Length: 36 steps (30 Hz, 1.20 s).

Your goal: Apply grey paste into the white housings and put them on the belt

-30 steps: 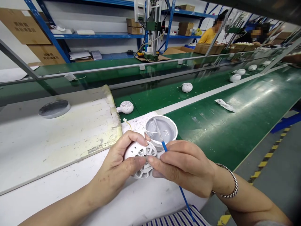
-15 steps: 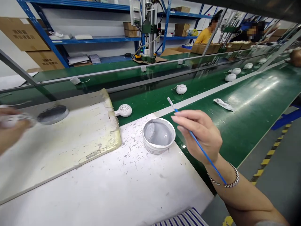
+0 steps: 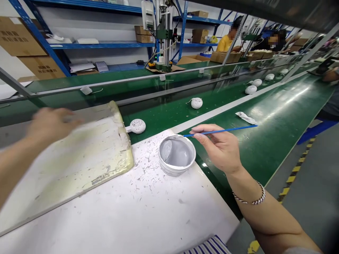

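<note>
My right hand pinches a thin blue-handled brush, its pale tip resting at the rim of a white cup of grey paste. My left hand, blurred by motion, hovers above the far end of a yellowed white board and shows nothing in it. Just past the board's corner, a white perforated ball with a stubby handle lies on the green conveyor belt.
The cup stands on a scuffed white bench. Several white balls and a plastic sachet lie on the belts. Beyond stand a glass divider, blue shelving with cartons, a bench press, and two co-workers far off.
My left hand has moved right over the board, and the white part it held no longer shows. The brush has swung from slanted to nearly level, its tip now at the cup's rim.
</note>
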Available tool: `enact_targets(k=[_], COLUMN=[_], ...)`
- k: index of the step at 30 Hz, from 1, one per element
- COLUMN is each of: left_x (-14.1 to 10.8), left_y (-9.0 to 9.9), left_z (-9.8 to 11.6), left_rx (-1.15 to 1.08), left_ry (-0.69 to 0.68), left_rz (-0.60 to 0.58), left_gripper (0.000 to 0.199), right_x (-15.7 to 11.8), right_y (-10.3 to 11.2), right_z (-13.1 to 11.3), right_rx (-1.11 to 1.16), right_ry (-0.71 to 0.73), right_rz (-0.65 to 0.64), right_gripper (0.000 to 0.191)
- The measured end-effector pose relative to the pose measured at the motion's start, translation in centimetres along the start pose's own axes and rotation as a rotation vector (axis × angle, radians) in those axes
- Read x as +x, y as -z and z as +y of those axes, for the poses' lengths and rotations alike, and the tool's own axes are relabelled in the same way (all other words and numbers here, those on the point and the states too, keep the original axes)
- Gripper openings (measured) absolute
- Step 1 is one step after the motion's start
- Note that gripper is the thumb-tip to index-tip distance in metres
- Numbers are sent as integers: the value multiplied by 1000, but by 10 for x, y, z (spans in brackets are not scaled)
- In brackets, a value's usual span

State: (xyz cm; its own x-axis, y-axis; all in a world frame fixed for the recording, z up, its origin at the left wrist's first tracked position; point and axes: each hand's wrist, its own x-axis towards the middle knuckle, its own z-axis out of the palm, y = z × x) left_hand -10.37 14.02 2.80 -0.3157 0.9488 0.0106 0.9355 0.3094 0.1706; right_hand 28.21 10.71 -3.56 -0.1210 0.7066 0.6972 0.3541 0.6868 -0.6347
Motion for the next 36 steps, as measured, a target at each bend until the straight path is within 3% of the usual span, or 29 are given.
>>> enact_targets(k=[4,6,9,14,20,24,28,31,36], left_x=[28,39,49,50,16,-17,-39,-51,-69], left_y=[-50,-72,-92,-90,-56,-42,-47,-53,-57], left_z=[78,113,138,123,77,50,38,40,52], left_rx=[25,27,-41,-375,-1187,-1724,-2223,-2293,-2177], left_ry=[-118,-95,-33,29,102,144,281,292,200], left_rz=[-122,-150,-190,-231,-201,-143,-207,-225,-258], left_gripper=[84,90,74,42,28,25,39,41,36], right_x=[0,0,-1,-3,-3,4,9,12,12], right_y=[-1,-3,-5,-8,-13,-16,-18,-19,-20], right_z=[-1,-1,-1,2,8,13,18,19,21], right_rx=[-43,-19,13,93,474,630,756,851,905], right_ry=[71,75,74,19,-333,-536,-732,-840,-917], right_rz=[-64,-69,-80,-99,-68,-4,67,122,146], right_gripper=[12,11,10,8,9,18,30,36,38])
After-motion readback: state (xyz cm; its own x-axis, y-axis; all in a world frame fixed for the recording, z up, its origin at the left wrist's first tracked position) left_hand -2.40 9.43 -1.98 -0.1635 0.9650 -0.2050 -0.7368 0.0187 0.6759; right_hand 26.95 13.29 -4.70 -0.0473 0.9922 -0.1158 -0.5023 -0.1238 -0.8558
